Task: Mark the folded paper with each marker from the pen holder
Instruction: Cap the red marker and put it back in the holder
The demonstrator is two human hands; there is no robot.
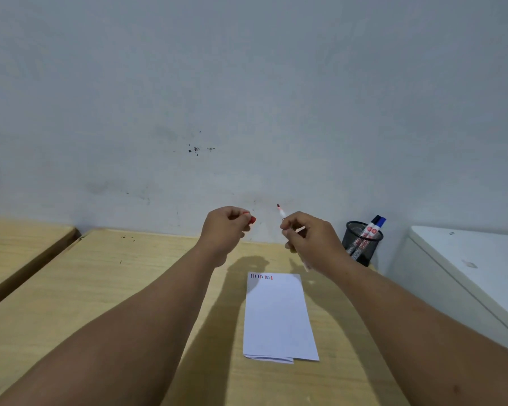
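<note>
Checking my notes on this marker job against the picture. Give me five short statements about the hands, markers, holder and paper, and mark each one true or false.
1. The left hand holds a red cap. True.
2. The right hand holds an uncapped marker, tip up. True.
3. The pen holder is empty. False: two capped markers stand in it.
4. The folded paper is unmarked. False: short strokes line its far edge.
5. The pen holder stands on the paper. False: it stands apart, on the wooden table near the wall.
</note>
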